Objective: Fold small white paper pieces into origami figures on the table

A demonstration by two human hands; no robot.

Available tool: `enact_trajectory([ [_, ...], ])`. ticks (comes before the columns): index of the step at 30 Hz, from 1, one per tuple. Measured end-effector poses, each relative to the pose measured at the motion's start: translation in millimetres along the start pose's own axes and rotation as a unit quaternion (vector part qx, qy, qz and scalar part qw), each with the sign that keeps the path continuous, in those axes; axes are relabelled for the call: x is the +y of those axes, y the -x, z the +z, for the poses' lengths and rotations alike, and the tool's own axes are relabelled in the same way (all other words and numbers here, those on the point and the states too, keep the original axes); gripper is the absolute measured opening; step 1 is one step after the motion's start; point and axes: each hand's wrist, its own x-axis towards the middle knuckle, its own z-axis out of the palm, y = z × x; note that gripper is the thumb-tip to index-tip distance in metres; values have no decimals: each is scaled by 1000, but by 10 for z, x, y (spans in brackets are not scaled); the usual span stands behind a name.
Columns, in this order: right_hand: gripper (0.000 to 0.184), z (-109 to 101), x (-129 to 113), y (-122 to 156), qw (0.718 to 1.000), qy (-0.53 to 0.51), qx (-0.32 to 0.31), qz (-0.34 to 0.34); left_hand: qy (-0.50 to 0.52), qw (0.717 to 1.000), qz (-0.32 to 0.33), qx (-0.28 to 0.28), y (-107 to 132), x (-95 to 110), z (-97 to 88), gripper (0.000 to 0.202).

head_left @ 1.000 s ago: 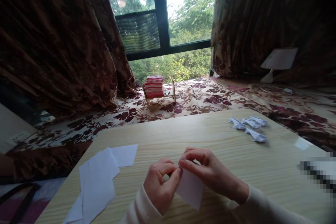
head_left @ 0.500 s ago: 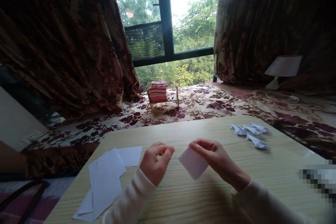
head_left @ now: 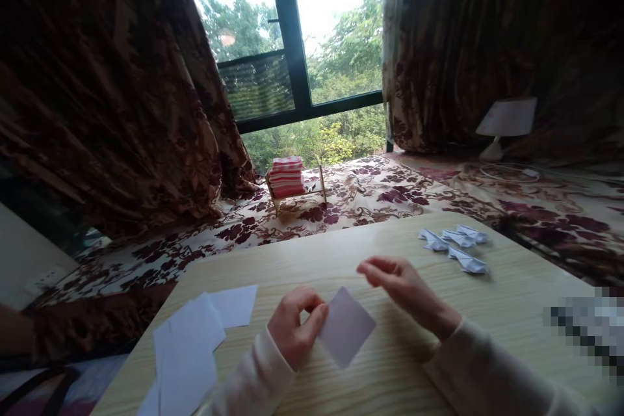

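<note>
Moved: half a second ago the paper square (head_left: 347,327) was in my right hand (head_left: 400,285); now my left hand (head_left: 298,326) has it, and the right has drawn away from it.
Paper square: at the lower centre of the frame, turned corner-up like a diamond; I cannot tell whether its lowest corner touches the wood-grain tabletop (head_left: 292,263).
Left grip: my thumb and curled index finger are clamped on the square's left corner.
Right fingers: curled toward the thumb, above and to the right of the square and apart from it; I cannot tell whether the tips meet.
Loose white sheets (head_left: 188,344): overlapping at the lower left, well apart from the square.
Folded paper pieces (head_left: 468,261): four in a cluster at the right, beyond my right hand, near the tabletop's far corner.
Right edge: an object (head_left: 587,325) too pixelated to name.
Beyond the tabletop: red-and-white striped cloths (head_left: 286,179) stacked on a small rack (head_left: 322,187), standing on floral fabric (head_left: 394,195) at the frame's centre.
Table lamp (head_left: 507,118): pale-shaded, at the right, its cord (head_left: 502,177) looped below.
Window (head_left: 297,32): top centre, dark-framed, between patterned curtains (head_left: 160,110).
</note>
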Motion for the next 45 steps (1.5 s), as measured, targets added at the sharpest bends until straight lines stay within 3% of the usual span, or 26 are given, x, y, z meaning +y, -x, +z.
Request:
enact_trajectory([
  [2,32,-71,30,-42,1000,2,31,2,88,992,-76,51,-10,-81,-23,27],
  [4,38,-40,44,-39,1000,3,-1,10,139,980,-118,85,-29,-164,-40,30],
  [8,47,207,2,63,997,-7,-73,29,174,966,-146,124,-50,-279,-32,31],
  [13,38,375,-80,158,991,20,-131,26,205,956,-170,125,-19,-265,21,32],
  [16,30,358,-112,185,988,61,-144,-6,170,965,-146,133,4,-147,-22,24],
  [17,29,345,-118,195,984,90,-151,-15,115,975,-106,156,12,-97,-48,24],
  [20,27,317,-120,229,968,201,-141,-49,-28,988,36,150,39,35,-104,24],
  [22,26,310,-116,248,957,246,-132,-80,-50,989,69,121,57,81,-101,17],
  [27,23,306,-115,273,942,283,-122,-130,-48,991,59,107,88,107,-46,8],
  [35,25,300,-133,277,939,297,-110,-133,-55,987,97,117,97,128,-33,9],
  [45,25,304,-124,283,939,300,-108,-131,-35,993,-32,106,88,93,-31,8],
])
